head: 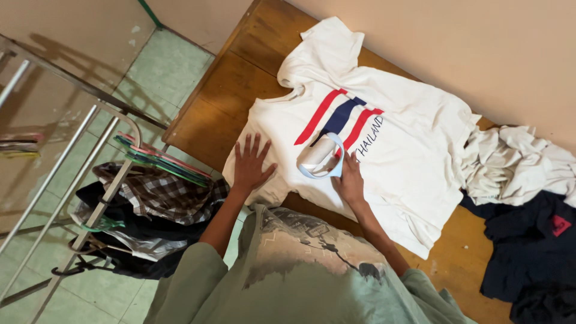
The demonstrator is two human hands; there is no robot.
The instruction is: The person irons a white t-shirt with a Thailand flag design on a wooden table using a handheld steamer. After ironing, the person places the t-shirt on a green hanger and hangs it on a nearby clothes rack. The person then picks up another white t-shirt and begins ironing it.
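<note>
A white T-shirt (408, 156) with red and blue diagonal stripes lies spread flat on a wooden table (228, 90). My left hand (251, 163) rests palm down, fingers spread, on the shirt's lower left part. My right hand (350, 180) grips the pale blue loop handle of a white lint roller (318, 155). The roller lies against the shirt's chest, just below the stripes.
A crumpled white garment (516, 165) and dark navy clothes (528, 240) lie on the table's right end. A metal drying rack (90, 150) stands to the left on the green tiled floor, with coloured hangers (162, 159), a checked cloth (162, 192) and dark garments. A beige wall runs behind the table.
</note>
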